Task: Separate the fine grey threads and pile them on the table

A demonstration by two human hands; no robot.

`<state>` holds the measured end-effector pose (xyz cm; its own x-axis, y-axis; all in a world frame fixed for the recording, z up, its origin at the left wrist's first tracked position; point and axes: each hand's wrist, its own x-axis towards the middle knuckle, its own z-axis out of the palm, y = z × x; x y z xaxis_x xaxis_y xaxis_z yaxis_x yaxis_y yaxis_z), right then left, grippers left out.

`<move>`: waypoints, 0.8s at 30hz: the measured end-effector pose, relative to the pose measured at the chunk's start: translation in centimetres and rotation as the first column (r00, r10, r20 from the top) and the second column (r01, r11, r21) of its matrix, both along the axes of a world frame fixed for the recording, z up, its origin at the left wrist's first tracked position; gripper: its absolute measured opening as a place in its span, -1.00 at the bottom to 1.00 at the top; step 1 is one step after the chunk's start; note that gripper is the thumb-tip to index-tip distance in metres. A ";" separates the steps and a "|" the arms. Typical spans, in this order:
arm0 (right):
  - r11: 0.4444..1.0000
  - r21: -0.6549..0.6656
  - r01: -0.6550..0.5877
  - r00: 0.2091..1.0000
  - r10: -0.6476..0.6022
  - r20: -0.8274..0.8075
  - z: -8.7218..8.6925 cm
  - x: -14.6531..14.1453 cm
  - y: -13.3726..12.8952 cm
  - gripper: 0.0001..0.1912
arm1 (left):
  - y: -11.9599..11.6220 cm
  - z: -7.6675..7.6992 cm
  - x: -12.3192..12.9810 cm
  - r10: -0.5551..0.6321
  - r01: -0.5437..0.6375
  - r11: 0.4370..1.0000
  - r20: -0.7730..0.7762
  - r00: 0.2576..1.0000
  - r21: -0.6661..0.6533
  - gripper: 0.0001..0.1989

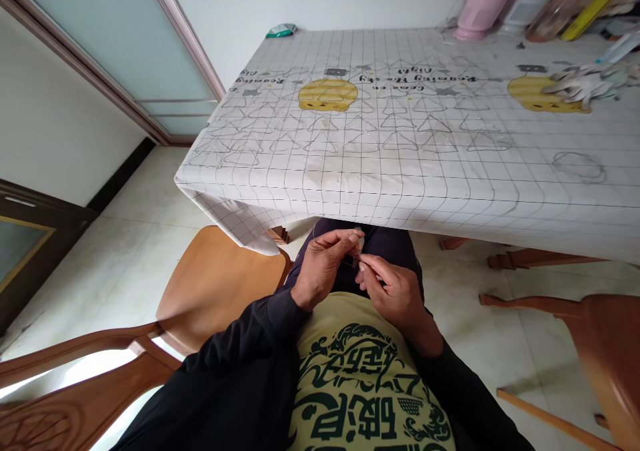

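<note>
My left hand (325,261) is closed in a pinch above my lap, just in front of the table edge. My right hand (393,288) pinches beside it, its fingertips close to the left ones. A thin wire (346,261) runs between the two hands; its exact shape is mostly hidden by the fingers. On the checked tablecloth (300,184) lie rows of thin wires bent into roughly triangular shapes (400,141). Farther right, a loose coil of thin wire (579,166) rests on the cloth.
A crumpled glove (590,84) lies at the right of the table. Behind it stand a pink cylinder (485,4), a white one and a yellow strip (597,4). A green packet (281,30) sits at the far left corner. Wooden chairs (220,291) flank me.
</note>
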<state>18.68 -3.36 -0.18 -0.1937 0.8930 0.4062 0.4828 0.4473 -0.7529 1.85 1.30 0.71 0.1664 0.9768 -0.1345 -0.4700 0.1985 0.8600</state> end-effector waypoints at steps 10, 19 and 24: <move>0.950 -0.296 0.095 0.954 -0.172 -0.247 0.7 1.5 0.4 -0.76 | 0.1 0.4 -1.2 0.021 -0.022 1.000 -0.137 0.990 -0.003 -0.58; 0.967 -0.221 0.127 0.966 -0.171 -0.192 0.3 2.4 0.3 -0.76 | -0.2 0.5 -1.4 -0.009 0.008 1.000 -0.187 0.982 -0.003 -0.63; 0.968 -0.188 0.168 0.954 -0.208 -0.215 -0.8 1.8 0.1 -0.75 | -0.2 0.5 -1.0 -0.020 0.012 0.997 -0.119 0.993 -0.071 -0.58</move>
